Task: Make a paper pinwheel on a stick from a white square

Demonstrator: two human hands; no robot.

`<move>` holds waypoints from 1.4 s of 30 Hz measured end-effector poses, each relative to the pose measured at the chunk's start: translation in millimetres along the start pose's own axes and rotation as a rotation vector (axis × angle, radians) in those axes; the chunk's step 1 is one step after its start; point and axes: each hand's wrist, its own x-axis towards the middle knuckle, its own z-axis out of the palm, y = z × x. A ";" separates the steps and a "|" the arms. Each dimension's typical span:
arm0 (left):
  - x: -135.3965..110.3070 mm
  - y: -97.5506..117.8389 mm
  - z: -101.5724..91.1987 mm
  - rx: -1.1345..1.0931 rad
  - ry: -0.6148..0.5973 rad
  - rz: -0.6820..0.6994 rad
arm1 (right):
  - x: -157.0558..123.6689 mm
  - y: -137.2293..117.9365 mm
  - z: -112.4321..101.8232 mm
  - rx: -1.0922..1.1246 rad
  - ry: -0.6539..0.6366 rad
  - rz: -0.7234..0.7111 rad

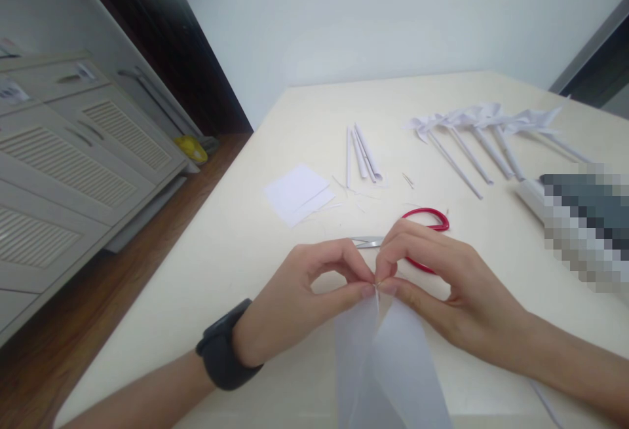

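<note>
My left hand [299, 298] and my right hand [442, 285] meet fingertip to fingertip just above the near part of a cream table [246, 232]. Both pinch the top of a folded white paper piece [388, 363] whose flaps hang toward me; something small like a pin may sit at the pinch point. A dark band wraps my left wrist. Red-handled scissors [427, 219] lie on the table right behind my hands, partly hidden by the right fingers.
A white paper square [299, 194] and several rolled paper sticks [362, 152] lie mid-table. Several finished paper pinwheels [484, 129] lie at the far right. A blurred-out object [587, 223] sits at the right edge. Cabinets stand left, beyond the table edge.
</note>
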 end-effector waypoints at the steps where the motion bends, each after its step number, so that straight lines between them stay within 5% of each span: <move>1: -0.2 1.3 0.0 0.062 0.021 0.015 | -0.1 -0.3 0.1 -0.008 0.003 0.012; 8: -5.7 1.2 2.1 0.166 0.157 0.105 | -1.8 -2.5 -0.8 -0.073 0.092 0.054; 17: -5.9 -3.6 3.7 0.028 0.131 0.077 | -1.5 -3.6 1.4 -0.056 0.124 0.035; 34: -3.5 -3.2 7.0 0.177 0.213 0.232 | -2.9 -4.3 1.4 -0.080 0.089 0.093; 42: -5.2 -3.5 4.2 0.173 0.225 0.187 | 3.6 2.1 -12.5 -0.172 0.008 0.106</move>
